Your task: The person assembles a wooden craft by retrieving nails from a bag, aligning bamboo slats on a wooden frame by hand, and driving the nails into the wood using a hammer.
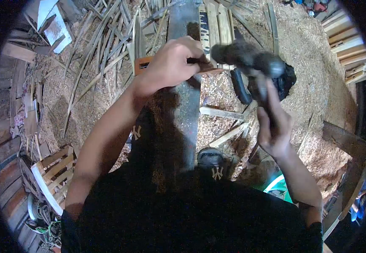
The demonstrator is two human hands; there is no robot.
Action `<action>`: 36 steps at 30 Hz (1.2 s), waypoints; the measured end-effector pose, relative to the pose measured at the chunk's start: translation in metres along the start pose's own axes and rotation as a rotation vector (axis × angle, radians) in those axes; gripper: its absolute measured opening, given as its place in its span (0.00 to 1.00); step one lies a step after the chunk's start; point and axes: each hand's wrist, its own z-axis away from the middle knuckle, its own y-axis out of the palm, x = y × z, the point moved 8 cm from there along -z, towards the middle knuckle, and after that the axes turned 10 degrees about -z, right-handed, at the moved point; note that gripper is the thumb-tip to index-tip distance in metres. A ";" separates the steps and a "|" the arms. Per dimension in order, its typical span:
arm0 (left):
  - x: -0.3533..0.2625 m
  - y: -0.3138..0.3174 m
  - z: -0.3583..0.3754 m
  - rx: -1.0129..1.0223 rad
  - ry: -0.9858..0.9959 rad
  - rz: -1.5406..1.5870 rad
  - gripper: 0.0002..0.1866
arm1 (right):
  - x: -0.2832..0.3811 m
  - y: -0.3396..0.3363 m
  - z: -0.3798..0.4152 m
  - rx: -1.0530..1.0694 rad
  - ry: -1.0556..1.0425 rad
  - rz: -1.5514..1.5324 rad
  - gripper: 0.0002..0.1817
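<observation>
Right hand [276,126] apparently grips mallet [250,59].

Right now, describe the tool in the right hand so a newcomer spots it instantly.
Start at the long grey plank running up the middle of the sawdust-covered floor. To its right, the right hand grips a handle, its fingers wrapped round it. On top sits the mallet: a dark, thick, rounded cylinder, blurred, unlike the thin pale bamboo strips around.
</observation>
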 end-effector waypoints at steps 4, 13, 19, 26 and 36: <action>0.001 0.002 -0.004 -0.007 0.014 0.025 0.13 | -0.018 0.013 0.003 0.153 0.158 0.021 0.35; 0.005 -0.004 -0.006 0.105 -0.027 0.074 0.18 | -0.016 0.005 -0.005 0.044 0.122 -0.040 0.35; 0.004 -0.003 -0.006 0.113 -0.003 -0.008 0.22 | -0.011 -0.001 -0.002 0.031 0.094 -0.077 0.35; 0.008 -0.003 -0.005 0.087 -0.073 0.002 0.25 | -0.011 0.008 -0.006 0.154 0.138 -0.022 0.37; 0.007 -0.004 -0.008 0.138 -0.098 0.021 0.24 | -0.012 0.016 -0.005 0.168 0.084 0.024 0.37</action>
